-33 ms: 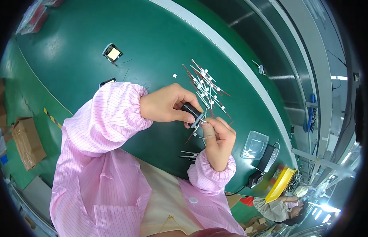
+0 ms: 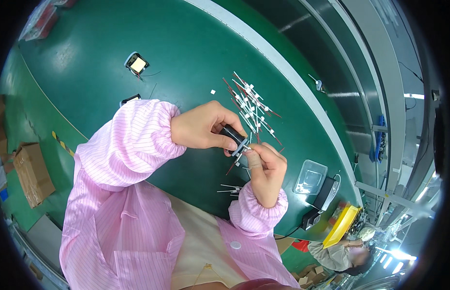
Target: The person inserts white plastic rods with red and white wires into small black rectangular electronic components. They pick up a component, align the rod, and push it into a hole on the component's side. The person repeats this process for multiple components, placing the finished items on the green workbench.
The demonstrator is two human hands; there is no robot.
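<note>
My left hand (image 2: 203, 126) is closed round a small black device housing (image 2: 231, 135) with a grey-blue rim, its rim end turned toward my right hand (image 2: 267, 175). Thumb and forefinger of that right hand pinch a thin whitish piece at the rim end; its exact kind is too small to make out. A tan strip wraps one of its fingers. Short red and white wires stick out below the housing. Just beyond my hands lies a loose pile of red and white wires with small white connectors (image 2: 254, 107). More white wires (image 2: 229, 189) lie nearer me, beside my right sleeve.
On the green table (image 2: 89, 58), an open device housing with a pale yellow block (image 2: 137, 64) lies at left. Another housing (image 2: 130, 99) is partly behind my left sleeve. At right are a clear plastic box (image 2: 310, 177), a black device (image 2: 324, 192) and a yellow bin (image 2: 342, 225). A person (image 2: 331, 253) sits beyond.
</note>
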